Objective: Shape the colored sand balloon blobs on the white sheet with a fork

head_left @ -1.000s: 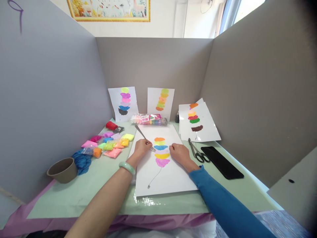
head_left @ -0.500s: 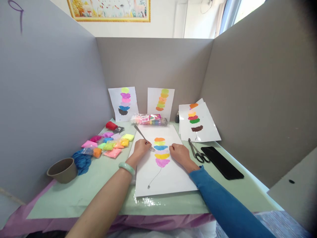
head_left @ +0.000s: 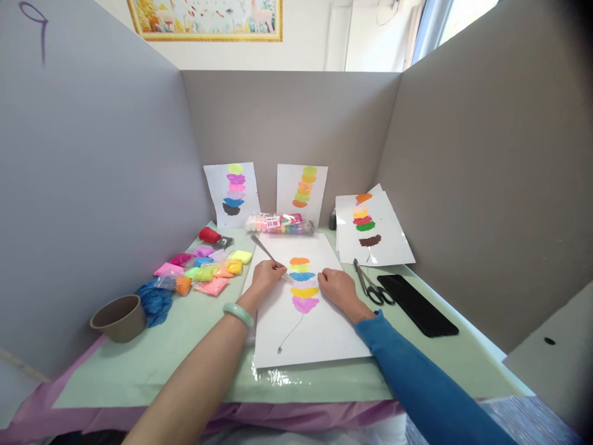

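Observation:
A white sheet [head_left: 319,334] lies flat on the green mat in front of me, with a stack of coloured clay patches [head_left: 303,283] running from orange at the top to pink at the bottom and a thin drawn line below. My left hand [head_left: 265,277], a green bangle on its wrist, holds a metal fork [head_left: 269,253] with the tines touching the left side of the patches. My right hand [head_left: 337,287], in a blue sleeve, rests palm down on the paper just right of the patches, holding nothing.
Small bags of coloured clay [head_left: 206,267] lie to the left, beside a blue cloth [head_left: 152,300] and a brown cup [head_left: 119,317]. Scissors [head_left: 368,283] and a black phone [head_left: 417,304] lie to the right. Finished sheets [head_left: 373,230] and a clay pack [head_left: 280,223] stand by the back partition.
The fork and both hands stay nearly where they were; only the view has shifted slightly.

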Action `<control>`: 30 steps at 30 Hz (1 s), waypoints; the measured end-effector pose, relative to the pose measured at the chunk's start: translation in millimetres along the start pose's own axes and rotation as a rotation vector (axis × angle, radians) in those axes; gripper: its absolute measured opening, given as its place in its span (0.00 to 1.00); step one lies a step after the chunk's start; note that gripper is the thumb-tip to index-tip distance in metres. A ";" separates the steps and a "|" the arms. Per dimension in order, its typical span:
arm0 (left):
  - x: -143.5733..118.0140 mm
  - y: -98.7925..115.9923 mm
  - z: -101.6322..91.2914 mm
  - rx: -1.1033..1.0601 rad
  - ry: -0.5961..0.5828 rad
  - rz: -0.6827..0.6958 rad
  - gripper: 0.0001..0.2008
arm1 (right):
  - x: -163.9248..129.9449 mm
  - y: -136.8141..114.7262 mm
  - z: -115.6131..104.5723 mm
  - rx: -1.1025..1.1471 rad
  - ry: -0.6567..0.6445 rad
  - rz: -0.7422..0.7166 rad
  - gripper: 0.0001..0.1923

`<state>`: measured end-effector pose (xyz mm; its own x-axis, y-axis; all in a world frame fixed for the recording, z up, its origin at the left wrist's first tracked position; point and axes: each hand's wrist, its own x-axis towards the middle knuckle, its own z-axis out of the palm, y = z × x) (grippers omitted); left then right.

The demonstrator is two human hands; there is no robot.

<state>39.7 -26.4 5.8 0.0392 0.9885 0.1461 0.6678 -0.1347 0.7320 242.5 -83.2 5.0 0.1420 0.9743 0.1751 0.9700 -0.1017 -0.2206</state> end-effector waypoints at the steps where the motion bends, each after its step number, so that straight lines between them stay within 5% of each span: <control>1: -0.6 1.0 0.4 0.007 -0.007 0.004 0.08 | 0.1 -0.2 -0.1 0.000 -0.002 0.000 0.20; 30: 0.6 4.8 3.0 0.164 0.027 0.018 0.07 | -0.1 0.8 0.0 0.010 0.007 -0.001 0.20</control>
<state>45.2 -26.3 7.5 0.0339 0.9835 0.1775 0.7797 -0.1371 0.6109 243.3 -83.3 4.8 0.1426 0.9728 0.1823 0.9681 -0.0988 -0.2302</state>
